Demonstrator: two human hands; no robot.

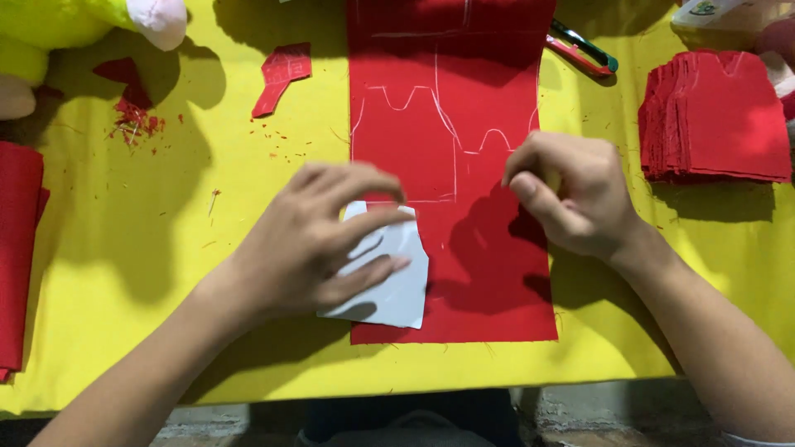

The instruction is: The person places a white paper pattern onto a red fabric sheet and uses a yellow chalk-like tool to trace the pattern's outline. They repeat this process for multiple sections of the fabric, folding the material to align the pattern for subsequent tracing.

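Note:
A long strip of red fabric [489, 273] lies on the yellow table cover [124, 273], marked with white chalk outlines of a vest shape. My left hand [310, 240] rests on a white card template [397, 285], pressing it at the strip's left edge. My right hand [571, 194] hovers over the strip's right side with fingers pinched together; a small yellowish bit, perhaps chalk, shows between them, but I cannot tell for sure.
A stack of cut red pieces [716, 120] sits at the right. Scissors [584, 50] lie at the top beside the strip. Red scraps [281, 74] and crumbs lie at upper left. Folded red cloth [18, 248] is at the left edge, a plush toy [74, 21] in the corner.

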